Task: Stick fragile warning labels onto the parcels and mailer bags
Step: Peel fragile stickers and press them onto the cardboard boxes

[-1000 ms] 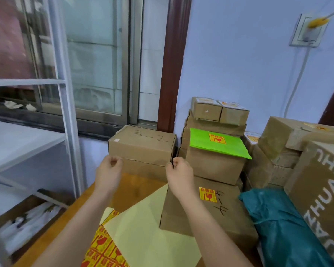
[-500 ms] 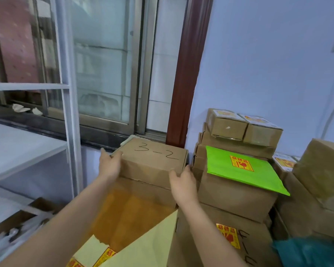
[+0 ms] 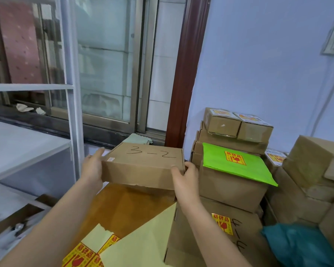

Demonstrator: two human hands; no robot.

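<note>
**Box 3-2 gripped at both ends, no label on it yet**

Both hands are clamping the flat cardboard box marked 3-2 by its short ends: left hand with fingers wrapping the left end, right hand curling round the right corner. Box is sitting at the back of the desk, its underside not clear, beside the labelled stack. Long axis is running left-right, writing facing up toward the camera. Risks, as a guess: box slipping or tipping, knocking the green mailer bag, landing on the label sheet.
</note>
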